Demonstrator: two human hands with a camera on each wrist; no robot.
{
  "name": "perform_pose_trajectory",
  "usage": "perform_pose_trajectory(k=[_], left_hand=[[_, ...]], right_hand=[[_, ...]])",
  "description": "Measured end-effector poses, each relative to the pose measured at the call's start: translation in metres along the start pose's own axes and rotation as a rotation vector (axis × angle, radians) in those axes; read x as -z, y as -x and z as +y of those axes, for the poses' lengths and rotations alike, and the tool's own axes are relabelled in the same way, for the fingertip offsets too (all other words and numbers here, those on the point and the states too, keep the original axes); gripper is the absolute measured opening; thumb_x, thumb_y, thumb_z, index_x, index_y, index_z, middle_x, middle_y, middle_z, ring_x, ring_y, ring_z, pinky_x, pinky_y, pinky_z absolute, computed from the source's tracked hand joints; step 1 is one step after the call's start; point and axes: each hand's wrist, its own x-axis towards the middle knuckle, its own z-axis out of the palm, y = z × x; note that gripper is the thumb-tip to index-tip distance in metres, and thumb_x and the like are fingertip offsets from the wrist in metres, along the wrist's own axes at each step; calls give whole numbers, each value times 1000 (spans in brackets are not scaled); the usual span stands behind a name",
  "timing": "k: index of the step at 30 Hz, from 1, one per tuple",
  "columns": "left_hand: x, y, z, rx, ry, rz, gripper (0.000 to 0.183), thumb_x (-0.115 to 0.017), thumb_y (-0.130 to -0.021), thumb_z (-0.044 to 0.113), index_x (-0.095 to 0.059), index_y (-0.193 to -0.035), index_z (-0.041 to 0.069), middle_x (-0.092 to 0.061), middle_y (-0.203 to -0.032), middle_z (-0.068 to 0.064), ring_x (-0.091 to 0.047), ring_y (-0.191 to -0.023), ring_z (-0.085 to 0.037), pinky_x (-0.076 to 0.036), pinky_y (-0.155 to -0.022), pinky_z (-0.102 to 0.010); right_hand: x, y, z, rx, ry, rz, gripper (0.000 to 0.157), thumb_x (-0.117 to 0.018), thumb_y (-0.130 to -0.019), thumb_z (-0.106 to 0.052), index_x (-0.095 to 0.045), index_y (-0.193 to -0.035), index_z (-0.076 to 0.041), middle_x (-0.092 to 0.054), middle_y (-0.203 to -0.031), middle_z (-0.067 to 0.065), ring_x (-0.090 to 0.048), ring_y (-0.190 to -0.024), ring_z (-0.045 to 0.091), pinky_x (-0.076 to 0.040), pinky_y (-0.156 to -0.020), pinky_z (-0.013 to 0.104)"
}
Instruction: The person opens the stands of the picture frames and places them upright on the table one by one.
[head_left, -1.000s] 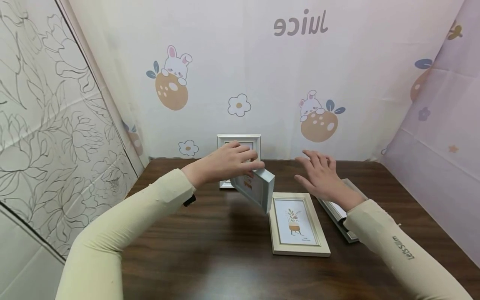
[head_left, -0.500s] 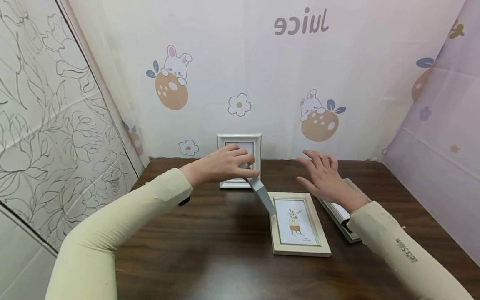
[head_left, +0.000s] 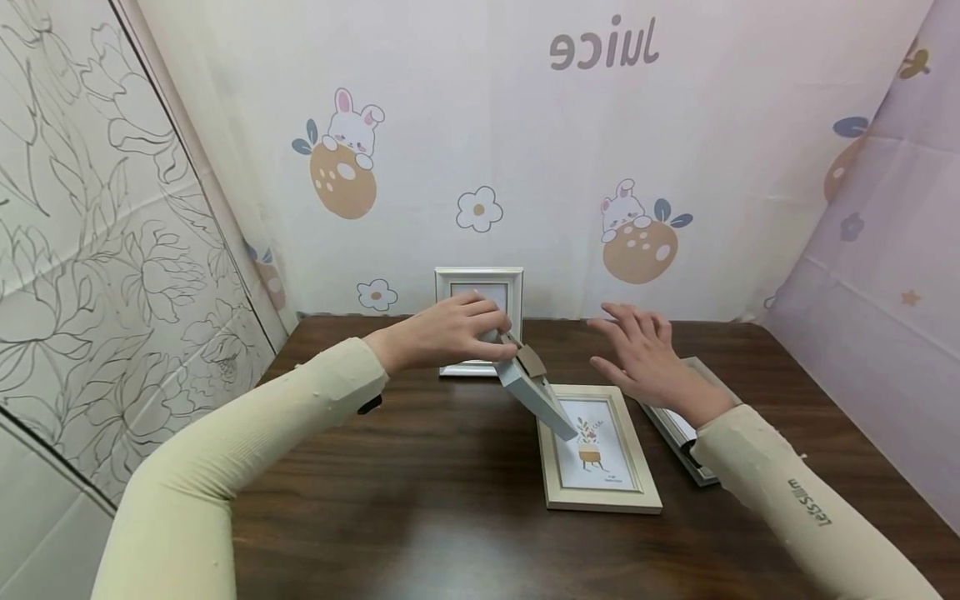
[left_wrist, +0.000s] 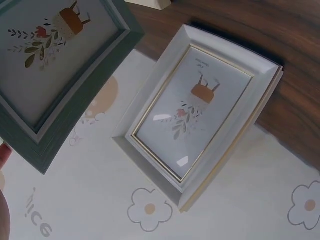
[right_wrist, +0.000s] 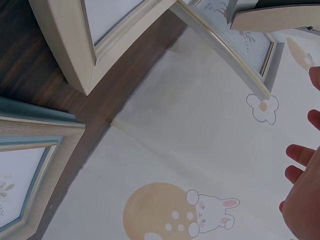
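Observation:
My left hand (head_left: 450, 332) grips a blue-green picture frame (head_left: 534, 398) by its upper end. The frame tilts down to the right, its lower corner overlapping the cream picture frame (head_left: 555, 479) lying face up. A brown stand (head_left: 532, 361) shows on the back. From the left wrist view, the held frame's green border (left_wrist: 88, 95) and plant picture are visible. Behind it a white picture frame (head_left: 517, 321) stands upright. My right hand (head_left: 648, 358), fingers spread and holding nothing, hovers by a grey-edged picture frame (head_left: 703, 475), partly hidden under the wrist.
The dark wooden table (head_left: 360, 500) carries all the frames. A patterned cloth wall (head_left: 540, 150) closes off its far edge. A floral-line panel (head_left: 90, 208) rises at the left, and another cloth side (head_left: 862, 275) at the right.
The blue-green frame has turned in my left hand, from its picture side showing, through edge-on, to its back with the stand. Its lower end has shifted right over the cream frame. My right hand barely moves.

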Motion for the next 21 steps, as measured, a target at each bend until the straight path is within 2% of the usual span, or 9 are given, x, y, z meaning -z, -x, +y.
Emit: perform_pose_trajectory(k=[9, 21], left_hand=[[-2, 0, 1, -13, -12, 29, 51, -84, -78, 6, -55, -115, 24, -60, -105, -5, -58, -97, -23, -47, -87, -36], [-6, -2, 5, -17, -16, 56, 44, -81, -81, 4, -59, -114, 22, -59, -104, -5, -59, -97, -24, -47, -88, -37]], right_hand=[[-3, -9, -4, 73, -17, -51, 62, -69, -91, -28, -40, -142, -8, -27, -149, 22, -22, -135, 41, -14, -97, 64], [-17, -26, -12, 121, -43, -160, 64, -70, -90, -34, -42, -142, -11, -28, -149, 20, -22, -136, 39, -16, -101, 62]])
